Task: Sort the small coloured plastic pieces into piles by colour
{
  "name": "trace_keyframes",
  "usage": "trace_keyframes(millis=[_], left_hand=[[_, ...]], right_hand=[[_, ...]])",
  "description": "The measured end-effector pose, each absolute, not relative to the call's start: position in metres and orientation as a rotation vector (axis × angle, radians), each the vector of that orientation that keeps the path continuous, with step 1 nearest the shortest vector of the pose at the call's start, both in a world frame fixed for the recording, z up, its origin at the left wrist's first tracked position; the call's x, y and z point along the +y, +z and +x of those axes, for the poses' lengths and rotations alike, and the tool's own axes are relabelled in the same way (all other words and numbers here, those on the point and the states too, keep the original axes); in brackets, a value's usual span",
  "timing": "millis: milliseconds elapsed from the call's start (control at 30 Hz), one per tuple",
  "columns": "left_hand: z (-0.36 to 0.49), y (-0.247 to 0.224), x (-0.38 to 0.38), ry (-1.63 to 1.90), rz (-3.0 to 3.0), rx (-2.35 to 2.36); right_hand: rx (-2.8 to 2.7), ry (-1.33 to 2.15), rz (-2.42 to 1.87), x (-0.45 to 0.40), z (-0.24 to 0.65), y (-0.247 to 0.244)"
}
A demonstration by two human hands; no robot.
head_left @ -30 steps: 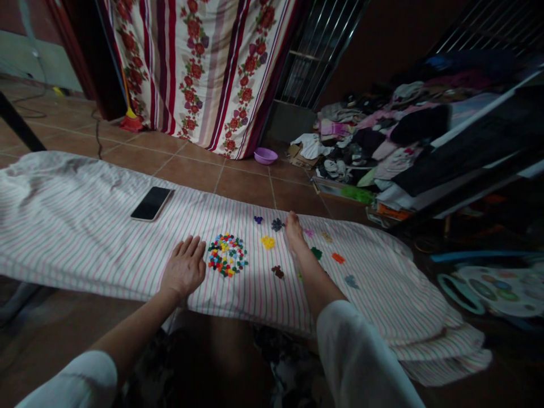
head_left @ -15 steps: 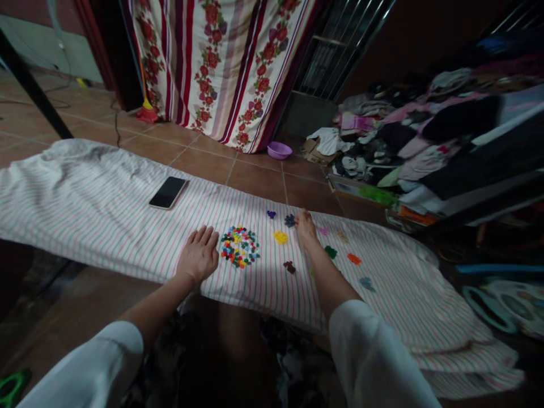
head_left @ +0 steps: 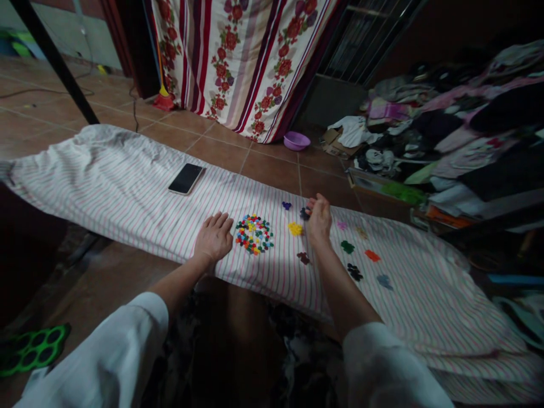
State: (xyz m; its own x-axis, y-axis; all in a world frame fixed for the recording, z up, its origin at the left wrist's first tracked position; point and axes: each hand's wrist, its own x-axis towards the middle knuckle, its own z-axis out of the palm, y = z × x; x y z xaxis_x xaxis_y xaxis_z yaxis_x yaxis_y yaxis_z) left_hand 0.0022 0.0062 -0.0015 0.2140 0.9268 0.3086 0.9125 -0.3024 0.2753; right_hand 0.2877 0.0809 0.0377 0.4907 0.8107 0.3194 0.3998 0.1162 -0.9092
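Observation:
My left hand lies flat on the striped cloth with its fingers stretched out, just left of a round patch of mixed coloured small pieces. My right hand has its fingers curled together beside the dark grey pile, partly covering it. Whether anything sits in those fingers is hidden. Around that hand are small single-colour piles: purple, yellow, brown, green, orange, black, grey-blue, pink and tan.
A phone rests on the striped cloth at left. Beyond the far edge, a purple basin stands on the tiled floor near a floral curtain. Clothes are heaped at right. A green holed object shows at lower left.
The view has shifted, so everything sits further right. My right hand has turned and its fingers have curled in by the dark grey pile. My left hand stays flat on the cloth.

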Motion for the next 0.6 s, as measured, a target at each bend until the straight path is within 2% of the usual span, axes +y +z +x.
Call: trace_keyframes(millis=[100, 300, 400, 533, 600], left_hand=[[0.001, -0.001, 0.01, 0.707, 2.343, 1.826], [-0.003, -0.003, 0.019, 0.773, 2.218, 1.787], [-0.003, -0.004, 0.02, 0.782, 2.211, 1.788], [-0.004, -0.008, 0.014, 0.784, 2.303, 1.787], [-0.005, -0.009, 0.011, 0.777, 2.33, 1.808]], right_hand=[[-1.031, 0.673, -1.301, 0.038, 0.234, 0.049], [-0.716, 1.539, -0.827, -0.087, 0.122, 0.066], [-0.649, 1.845, -0.588, -0.128, 0.08, 0.07], [-0.592, 1.906, -0.621, -0.115, 0.061, 0.058], [-0.607, 1.828, -0.72, -0.093, 0.067, 0.05]])
